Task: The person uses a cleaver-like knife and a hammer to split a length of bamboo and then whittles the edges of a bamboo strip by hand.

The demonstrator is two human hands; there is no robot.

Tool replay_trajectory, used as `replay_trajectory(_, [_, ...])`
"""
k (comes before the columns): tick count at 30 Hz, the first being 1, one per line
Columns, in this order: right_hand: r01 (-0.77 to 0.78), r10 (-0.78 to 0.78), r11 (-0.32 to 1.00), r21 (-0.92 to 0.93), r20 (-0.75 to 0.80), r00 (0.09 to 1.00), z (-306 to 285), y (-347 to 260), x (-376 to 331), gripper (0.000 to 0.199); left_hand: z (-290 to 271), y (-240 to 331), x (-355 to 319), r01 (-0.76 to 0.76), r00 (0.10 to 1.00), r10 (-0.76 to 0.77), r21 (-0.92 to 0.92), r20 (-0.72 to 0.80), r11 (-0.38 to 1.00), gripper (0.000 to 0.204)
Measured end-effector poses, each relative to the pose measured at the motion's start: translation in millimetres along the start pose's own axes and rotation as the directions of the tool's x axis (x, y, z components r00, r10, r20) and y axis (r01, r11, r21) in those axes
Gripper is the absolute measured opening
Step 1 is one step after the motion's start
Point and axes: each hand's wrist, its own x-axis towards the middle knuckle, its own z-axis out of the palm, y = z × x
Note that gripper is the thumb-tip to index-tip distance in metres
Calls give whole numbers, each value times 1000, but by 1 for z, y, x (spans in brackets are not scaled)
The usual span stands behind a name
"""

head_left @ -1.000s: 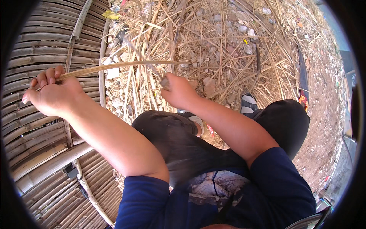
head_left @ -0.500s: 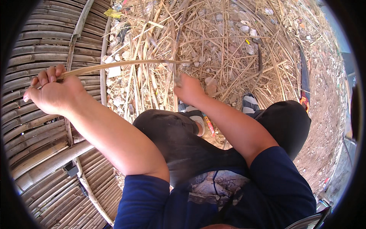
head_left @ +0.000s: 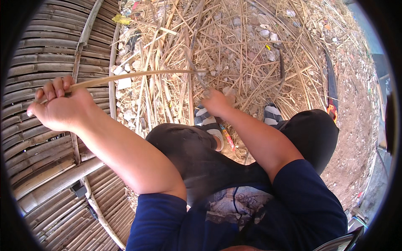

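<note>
My left hand (head_left: 58, 100), at the left, is closed round one end of a long, thin bamboo strip (head_left: 130, 75). The strip bows slightly and reaches across toward the middle, level above the ground. In front of my knees my right hand (head_left: 215, 102) is closed round the handle of a knife (head_left: 202, 82). Its narrow grey blade, smeared by motion, slants up and left and crosses the strip near its free end. Whether the edge touches the strip I cannot tell. The knife's handle is mostly hidden in my fist.
Cut bamboo strips and shavings (head_left: 251, 62) cover the ground ahead, with stones among them. A slatted bamboo wall (head_left: 42, 67) stands close on the left. To the right lies a dark-bladed saw (head_left: 331, 83) with a red-orange handle. A thin red item (head_left: 228, 138) lies beside my left shoe (head_left: 205, 117).
My right hand and the knife have moved slightly right and toward me, and the blade now shows across the strip's free end. The strip's free end has dipped a little; my left hand keeps its grip.
</note>
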Motion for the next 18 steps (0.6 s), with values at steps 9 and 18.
replay_trajectory(9, [281, -296, 930, 235, 30, 955, 11, -59, -13, 43, 1, 5, -1, -15, 1000, 15, 8, -8, 1000, 21])
replay_trajectory(18, [33, -21, 982, 186, -65, 998, 20, 6, 12, 45, 8, -4, -2, -17, 998, 20, 53, -67, 998, 34])
